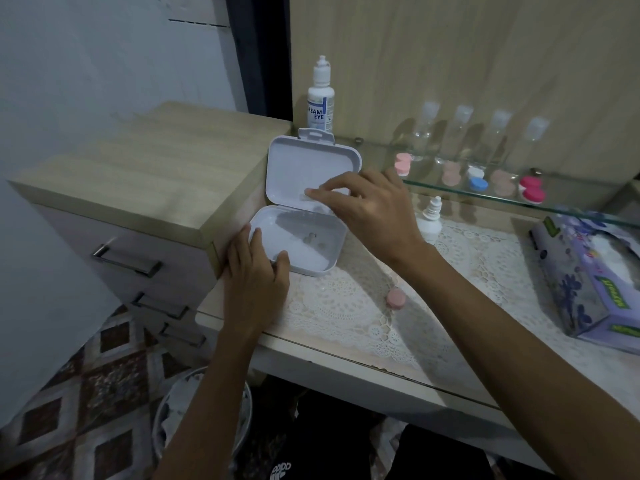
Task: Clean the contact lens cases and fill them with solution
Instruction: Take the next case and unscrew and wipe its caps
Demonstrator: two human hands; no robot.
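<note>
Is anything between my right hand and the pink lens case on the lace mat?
Nothing visible: the pink lens case lies alone on the lace mat, below the right hand, under the forearm.

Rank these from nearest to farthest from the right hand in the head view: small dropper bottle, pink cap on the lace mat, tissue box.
From the right hand:
1. Small dropper bottle, just right of the wrist.
2. Pink cap, on the lace mat below the forearm.
3. Tissue box, at the table's far right edge.
</note>
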